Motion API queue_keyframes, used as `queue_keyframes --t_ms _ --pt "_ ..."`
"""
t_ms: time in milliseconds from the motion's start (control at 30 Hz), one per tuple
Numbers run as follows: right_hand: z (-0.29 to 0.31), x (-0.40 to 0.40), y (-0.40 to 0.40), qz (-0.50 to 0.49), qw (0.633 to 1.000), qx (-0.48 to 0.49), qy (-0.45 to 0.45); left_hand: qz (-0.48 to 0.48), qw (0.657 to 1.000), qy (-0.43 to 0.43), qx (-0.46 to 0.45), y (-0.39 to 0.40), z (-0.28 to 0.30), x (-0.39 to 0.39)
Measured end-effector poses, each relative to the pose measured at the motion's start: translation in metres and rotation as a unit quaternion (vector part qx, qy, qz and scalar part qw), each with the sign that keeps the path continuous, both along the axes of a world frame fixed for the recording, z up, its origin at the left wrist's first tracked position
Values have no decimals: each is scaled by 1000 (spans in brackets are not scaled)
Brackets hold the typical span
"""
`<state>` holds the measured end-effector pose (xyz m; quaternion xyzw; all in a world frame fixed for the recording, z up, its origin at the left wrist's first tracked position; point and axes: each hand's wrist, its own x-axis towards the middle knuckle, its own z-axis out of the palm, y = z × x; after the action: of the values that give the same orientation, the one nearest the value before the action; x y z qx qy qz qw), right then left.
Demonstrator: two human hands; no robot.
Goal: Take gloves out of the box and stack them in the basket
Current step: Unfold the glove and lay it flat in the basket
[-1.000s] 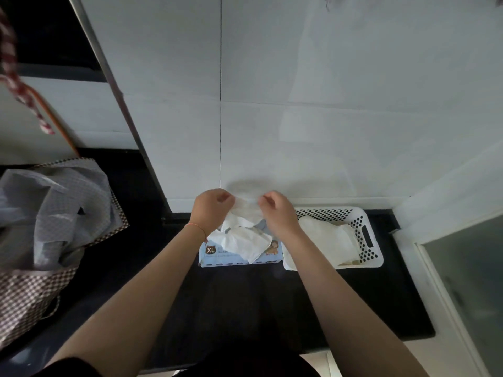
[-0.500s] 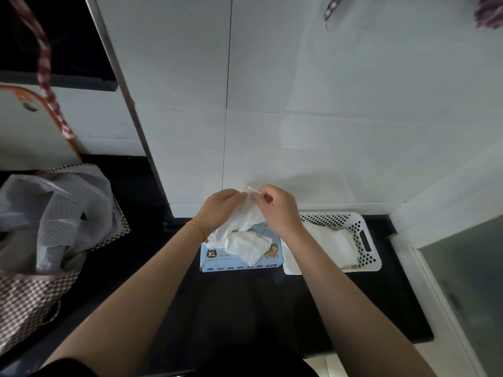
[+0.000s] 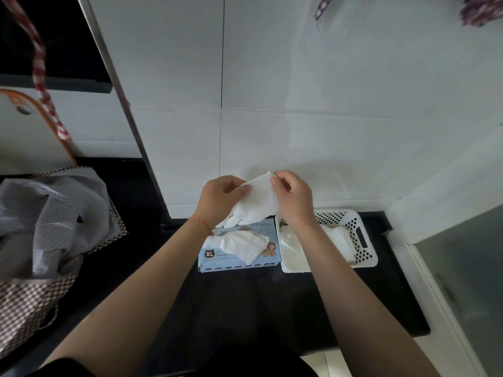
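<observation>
A blue glove box (image 3: pixel 215 257) marked XL lies on the black counter, with a white glove (image 3: pixel 245 244) sticking out of its top slot. Above the box both hands hold another white glove (image 3: pixel 258 201) in the air. My left hand (image 3: pixel 220 198) grips its left side and my right hand (image 3: pixel 292 198) pinches its upper right edge. The glove's fingers hang down toward the box. To the right of the box stands a white perforated basket (image 3: pixel 362 240) with a stack of white gloves (image 3: pixel 337 240) inside, partly hidden by my right forearm.
A white tiled wall rises just behind the box and basket. A checked bag (image 3: pixel 35 289) holding grey plastic bags stands on the counter at the left. A white ledge and a frosted glass panel (image 3: pixel 468 273) border the counter on the right.
Both hands have lifted the glove higher above the box and spread it out between them. The view has tilted slightly upward.
</observation>
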<state>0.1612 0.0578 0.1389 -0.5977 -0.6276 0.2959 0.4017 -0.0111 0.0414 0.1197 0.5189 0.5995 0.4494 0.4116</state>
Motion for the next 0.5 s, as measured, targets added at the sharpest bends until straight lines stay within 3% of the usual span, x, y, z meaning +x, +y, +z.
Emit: queue_keyframes --t_ms 200,500 --pt "15 8 3 -46 997 -2 58 -91 990 44 -94 0 -7 5" --pt "12 46 -10 -103 988 -74 90 -127 967 -173 -135 1 -15 27"
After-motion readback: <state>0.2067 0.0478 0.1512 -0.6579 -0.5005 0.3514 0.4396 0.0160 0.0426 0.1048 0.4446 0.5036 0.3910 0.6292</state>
